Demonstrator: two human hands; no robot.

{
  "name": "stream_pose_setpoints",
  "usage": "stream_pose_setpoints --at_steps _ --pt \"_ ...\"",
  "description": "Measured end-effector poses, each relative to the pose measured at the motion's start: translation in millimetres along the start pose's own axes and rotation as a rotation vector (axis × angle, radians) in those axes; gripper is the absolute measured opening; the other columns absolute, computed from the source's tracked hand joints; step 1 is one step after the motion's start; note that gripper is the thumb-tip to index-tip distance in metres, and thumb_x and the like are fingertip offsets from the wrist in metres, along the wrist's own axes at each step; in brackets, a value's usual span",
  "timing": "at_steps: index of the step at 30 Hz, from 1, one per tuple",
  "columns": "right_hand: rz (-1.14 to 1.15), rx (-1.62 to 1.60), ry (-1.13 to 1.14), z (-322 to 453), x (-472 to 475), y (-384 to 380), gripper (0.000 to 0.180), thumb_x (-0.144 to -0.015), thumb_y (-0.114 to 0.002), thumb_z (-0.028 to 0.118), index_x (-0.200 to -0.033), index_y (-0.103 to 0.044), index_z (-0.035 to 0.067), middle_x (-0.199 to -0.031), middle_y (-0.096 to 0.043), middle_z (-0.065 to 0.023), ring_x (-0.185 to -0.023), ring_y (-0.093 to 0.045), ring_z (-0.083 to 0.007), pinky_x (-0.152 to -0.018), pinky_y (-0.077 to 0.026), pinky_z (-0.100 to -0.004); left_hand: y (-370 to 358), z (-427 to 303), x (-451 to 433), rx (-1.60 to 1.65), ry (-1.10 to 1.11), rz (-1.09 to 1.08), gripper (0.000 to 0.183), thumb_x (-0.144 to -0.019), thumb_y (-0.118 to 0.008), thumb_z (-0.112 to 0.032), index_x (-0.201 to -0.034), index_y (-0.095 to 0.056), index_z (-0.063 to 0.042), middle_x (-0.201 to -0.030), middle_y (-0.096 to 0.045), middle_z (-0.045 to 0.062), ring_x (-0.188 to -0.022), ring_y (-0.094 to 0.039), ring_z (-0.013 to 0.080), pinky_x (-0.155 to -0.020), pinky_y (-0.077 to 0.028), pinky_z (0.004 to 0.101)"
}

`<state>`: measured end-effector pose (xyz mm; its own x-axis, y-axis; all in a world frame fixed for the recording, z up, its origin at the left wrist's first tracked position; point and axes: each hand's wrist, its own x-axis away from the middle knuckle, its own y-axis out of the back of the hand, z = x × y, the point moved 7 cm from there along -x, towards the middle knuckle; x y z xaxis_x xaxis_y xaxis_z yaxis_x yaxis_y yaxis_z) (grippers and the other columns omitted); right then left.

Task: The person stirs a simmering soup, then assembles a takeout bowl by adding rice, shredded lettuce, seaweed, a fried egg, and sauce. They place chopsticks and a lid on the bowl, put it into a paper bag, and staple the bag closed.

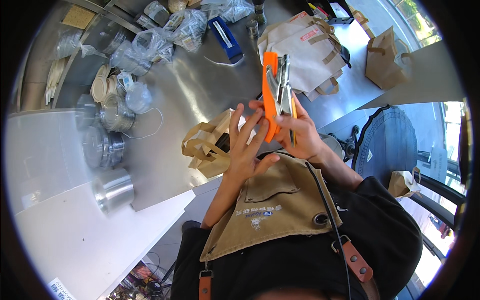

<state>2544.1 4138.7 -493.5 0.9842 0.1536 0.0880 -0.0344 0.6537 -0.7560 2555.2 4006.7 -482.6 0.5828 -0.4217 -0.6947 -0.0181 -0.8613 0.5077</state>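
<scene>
An orange and metal stapler (pixel 272 101) is upright in the grip of my right hand (pixel 302 133), above the near edge of the steel table. A thin yellow stick-like object (pixel 294 123) is also in that hand, alongside the stapler. My left hand (pixel 245 152) has its fingers spread, with fingertips against or very near the stapler's orange side; contact is hard to tell. Partly behind that hand, a brown paper bag (pixel 212 168) with paper handles stands open on the table. Something dark shows inside it.
Paper carrier bags (pixel 300 48) lie stacked at the back right, near a standing paper bag (pixel 384 60). A blue tray (pixel 227 41) lies at the back of the steel table (pixel 180 112). Plastic lids (pixel 116 112) and a metal cylinder (pixel 114 189) line the left.
</scene>
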Motion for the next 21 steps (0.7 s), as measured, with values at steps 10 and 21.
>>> stream_pose_setpoints --at_steps 10,21 --pt "-0.134 0.898 -0.271 -45 6 94 0.025 -0.086 -0.066 0.006 -0.108 -0.055 0.002 -0.09 -0.064 -0.0048 -0.077 -0.059 -0.013 -0.072 -0.048 -0.0296 63 52 55 -0.098 0.61 -0.145 0.02 -0.091 -0.072 -0.004 -0.11 -0.069 0.001 -0.098 -0.071 0.013 -0.078 -0.07 0.0213 -0.071 -0.056 0.0312" --pt "0.031 0.795 -0.248 -55 -12 99 0.053 -0.089 -0.063 0.007 -0.137 -0.042 0.004 -0.116 -0.058 -0.011 -0.102 -0.059 -0.0178 -0.087 -0.049 -0.0352 55 80 34 -0.443 0.568 0.405 0.061 -0.08 -0.082 -0.028 -0.13 -0.06 -0.002 -0.134 -0.062 0.017 -0.128 -0.056 0.035 -0.114 -0.04 0.049"
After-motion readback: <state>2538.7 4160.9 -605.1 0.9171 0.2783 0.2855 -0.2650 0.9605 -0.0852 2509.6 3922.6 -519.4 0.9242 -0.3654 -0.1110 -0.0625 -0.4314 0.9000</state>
